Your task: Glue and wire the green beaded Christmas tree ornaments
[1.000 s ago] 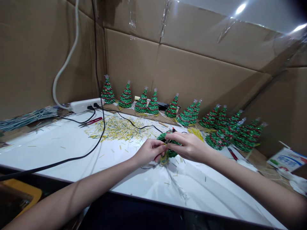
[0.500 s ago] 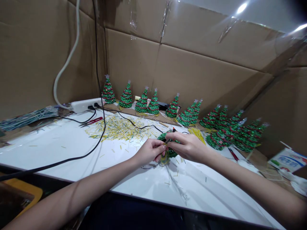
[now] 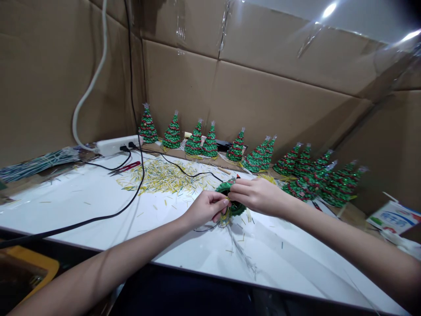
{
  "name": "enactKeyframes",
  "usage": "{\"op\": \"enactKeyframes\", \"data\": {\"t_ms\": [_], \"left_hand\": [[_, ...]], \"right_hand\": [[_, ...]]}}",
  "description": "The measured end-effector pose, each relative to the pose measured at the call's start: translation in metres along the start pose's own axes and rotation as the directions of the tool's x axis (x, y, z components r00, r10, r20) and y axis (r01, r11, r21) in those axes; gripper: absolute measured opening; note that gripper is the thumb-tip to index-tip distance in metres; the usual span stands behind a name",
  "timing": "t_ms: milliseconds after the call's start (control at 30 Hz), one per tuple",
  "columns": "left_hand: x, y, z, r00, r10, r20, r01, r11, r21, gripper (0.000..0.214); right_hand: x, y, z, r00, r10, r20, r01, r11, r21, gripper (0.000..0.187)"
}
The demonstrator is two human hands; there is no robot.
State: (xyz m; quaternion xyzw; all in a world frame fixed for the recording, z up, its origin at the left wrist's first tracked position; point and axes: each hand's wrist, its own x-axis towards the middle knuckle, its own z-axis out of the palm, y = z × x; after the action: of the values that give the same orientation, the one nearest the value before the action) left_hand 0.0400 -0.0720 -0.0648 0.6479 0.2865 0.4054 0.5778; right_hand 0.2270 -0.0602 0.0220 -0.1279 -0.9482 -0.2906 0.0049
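Observation:
A green decorative Christmas tree [image 3: 237, 210] lies on its side on the white table, its hollow dark base turned towards me. Thin yellow and grey wires [image 3: 226, 217] come out of that base, and a grey bundle trails down over the table. My left hand [image 3: 210, 206] is closed, thumb and forefinger pinching the wires at the left of the opening. Fingers bent together, my right hand [image 3: 251, 195] meets the left one's fingertips over the base and pinches the wires too. The exact ends between the fingertips are too small to make out.
Finished-looking trees [image 3: 236, 149] stand along the cardboard wall. Yellow and white wire clippings [image 3: 164, 175] lie heaped near red-handled snips [image 3: 128, 167]. A power strip [image 3: 116, 145] feeds a black cable [image 3: 140, 188] crossing the table's left side. A printed carton [image 3: 393, 218] sits far right.
My right hand has turned and its fingers have drawn closer together at the wires, uncovering more of the tree's dark base. My left hand has stayed in place.

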Motion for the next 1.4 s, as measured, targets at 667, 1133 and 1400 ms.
{"op": "enactKeyframes", "data": {"t_ms": [667, 1133, 1400], "left_hand": [[-0.005, 0.002, 0.001, 0.912, 0.409, 0.042, -0.357, 0.738, 0.573, 0.020], [-0.010, -0.003, 0.003, 0.816, 0.457, 0.353, -0.484, 0.208, 0.850, 0.025], [-0.008, 0.000, -0.002, 0.742, 0.449, 0.498, -0.539, -0.043, 0.841, 0.020]], "right_hand": [[0.006, -0.018, -0.016, 0.875, 0.414, 0.250, -0.484, 0.747, 0.456, 0.017], [-0.004, -0.022, 0.004, 0.574, 0.449, 0.685, -0.665, -0.232, 0.710, 0.014], [-0.005, -0.028, 0.005, 0.535, 0.427, 0.729, -0.679, -0.296, 0.672, 0.013]]}}
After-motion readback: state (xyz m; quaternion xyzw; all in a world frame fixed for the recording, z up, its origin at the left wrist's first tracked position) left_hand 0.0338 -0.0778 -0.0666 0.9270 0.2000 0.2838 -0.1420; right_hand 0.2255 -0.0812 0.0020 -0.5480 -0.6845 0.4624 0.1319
